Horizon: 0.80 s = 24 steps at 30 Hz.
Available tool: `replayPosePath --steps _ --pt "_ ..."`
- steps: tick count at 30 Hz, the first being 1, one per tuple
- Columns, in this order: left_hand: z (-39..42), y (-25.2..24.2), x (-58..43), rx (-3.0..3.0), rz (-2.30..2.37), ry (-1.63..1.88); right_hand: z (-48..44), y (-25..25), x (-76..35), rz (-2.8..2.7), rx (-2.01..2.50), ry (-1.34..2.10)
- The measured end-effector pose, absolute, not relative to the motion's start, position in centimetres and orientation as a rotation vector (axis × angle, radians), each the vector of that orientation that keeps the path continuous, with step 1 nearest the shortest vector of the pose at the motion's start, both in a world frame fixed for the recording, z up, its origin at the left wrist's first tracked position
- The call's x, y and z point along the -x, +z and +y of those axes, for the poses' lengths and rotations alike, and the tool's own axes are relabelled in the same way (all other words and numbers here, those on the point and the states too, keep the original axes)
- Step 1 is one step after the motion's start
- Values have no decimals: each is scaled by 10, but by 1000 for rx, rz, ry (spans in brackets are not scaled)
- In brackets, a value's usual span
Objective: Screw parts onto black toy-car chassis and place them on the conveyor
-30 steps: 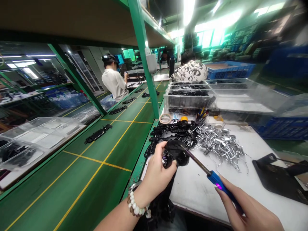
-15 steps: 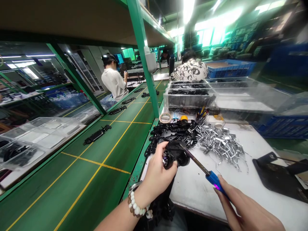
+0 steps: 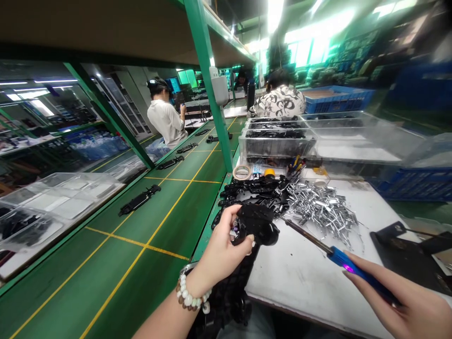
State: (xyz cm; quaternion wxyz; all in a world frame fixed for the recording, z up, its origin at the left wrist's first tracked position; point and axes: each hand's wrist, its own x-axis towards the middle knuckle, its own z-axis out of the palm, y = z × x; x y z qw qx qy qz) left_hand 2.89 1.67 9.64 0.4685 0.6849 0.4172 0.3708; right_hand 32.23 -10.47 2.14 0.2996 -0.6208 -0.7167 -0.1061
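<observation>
My left hand (image 3: 226, 242) grips a black plastic car chassis (image 3: 259, 223) by its upper end, fingers and thumb closed around the part with the wheel-like round housing. The chassis' lower length hangs tilted down toward my lap, partly hidden by my wrist. In my right hand (image 3: 406, 296) is a blue-handled screwdriver (image 3: 356, 270), its shaft pointing up and left. The tip stands a little to the right of the chassis, apart from it. Behind the left hand lies a pile of black plastic parts (image 3: 250, 190), next to a heap of silver metal rods (image 3: 325, 207).
A green conveyor belt (image 3: 155, 268) with yellow lines runs along the left, carrying several black chassis (image 3: 139, 200). A green post (image 3: 208, 80) rises between belt and white table (image 3: 300, 278). Clear bins (image 3: 278, 146), tape (image 3: 242, 172) and a black fixture (image 3: 406, 254) stand around. Co-workers sit farther off.
My right hand has drawn the screwdriver back to the right, so its tip has left the chassis. My left hand has shifted slightly left and turned the chassis a little.
</observation>
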Motion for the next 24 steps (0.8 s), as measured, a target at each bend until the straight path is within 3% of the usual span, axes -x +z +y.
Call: replayPosePath --steps 24 --pt "15 101 -31 -1525 905 884 -107 21 -322 -1985 1653 -263"
